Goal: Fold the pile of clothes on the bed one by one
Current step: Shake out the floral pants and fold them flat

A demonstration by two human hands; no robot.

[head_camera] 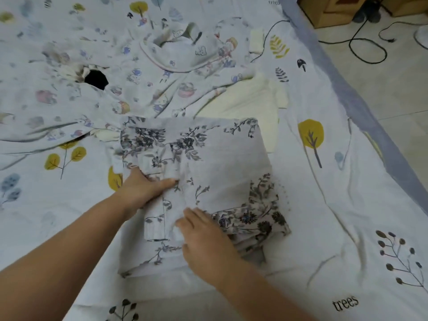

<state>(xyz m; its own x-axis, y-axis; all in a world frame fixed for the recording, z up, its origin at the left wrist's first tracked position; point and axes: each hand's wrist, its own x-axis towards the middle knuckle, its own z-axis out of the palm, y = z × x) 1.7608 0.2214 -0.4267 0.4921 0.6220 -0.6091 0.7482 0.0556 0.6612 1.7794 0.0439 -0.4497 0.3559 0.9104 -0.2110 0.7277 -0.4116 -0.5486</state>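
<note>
Nearest, the right hand (203, 237) lies on the floral garment (222, 163) at about six o'clock of the view, fingers fairly straight and pressing the cloth flat, while the left hand (143, 188) at eight o'clock pinches a folded sleeve strip (159, 205) — thumb on top, fingers curled under its edge. Partly folded into a rough rectangle, that garment rests on the tree-print bedsheet (335, 205) at the centre. Beyond, toward twelve o'clock, lies the unfolded pile — a cartoon-print garment (180, 66) over a cream piece (250, 105) — and at two o'clock black cables (368, 45) trail on the floor (393, 89).
</note>
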